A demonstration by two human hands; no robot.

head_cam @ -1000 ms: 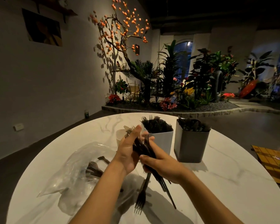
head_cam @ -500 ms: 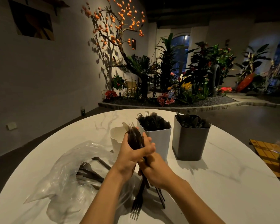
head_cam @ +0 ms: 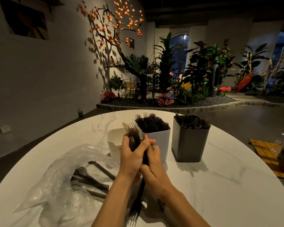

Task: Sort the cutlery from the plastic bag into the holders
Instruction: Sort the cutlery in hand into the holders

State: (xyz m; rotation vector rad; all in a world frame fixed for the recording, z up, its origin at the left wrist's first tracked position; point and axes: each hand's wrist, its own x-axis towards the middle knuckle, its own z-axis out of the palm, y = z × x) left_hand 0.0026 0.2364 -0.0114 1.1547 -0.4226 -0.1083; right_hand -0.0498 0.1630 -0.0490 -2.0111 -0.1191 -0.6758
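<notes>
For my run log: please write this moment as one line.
hands: left and right grip cutlery bundle | bag: cutlery left inside | holders: white, grey filled | step: sorting

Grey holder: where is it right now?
Head view: the grey holder stands on the white table, right of centre, directly right of the white holder, apart from it and beyond both hands.

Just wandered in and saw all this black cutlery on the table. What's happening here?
A person is sorting black plastic cutlery. Both the left hand and the right hand grip one bundle of cutlery above the round white table. More pieces lie in the clear plastic bag. The white holder holds forks, the grey holder also holds cutlery, and a shorter white container stands beside them.
</notes>
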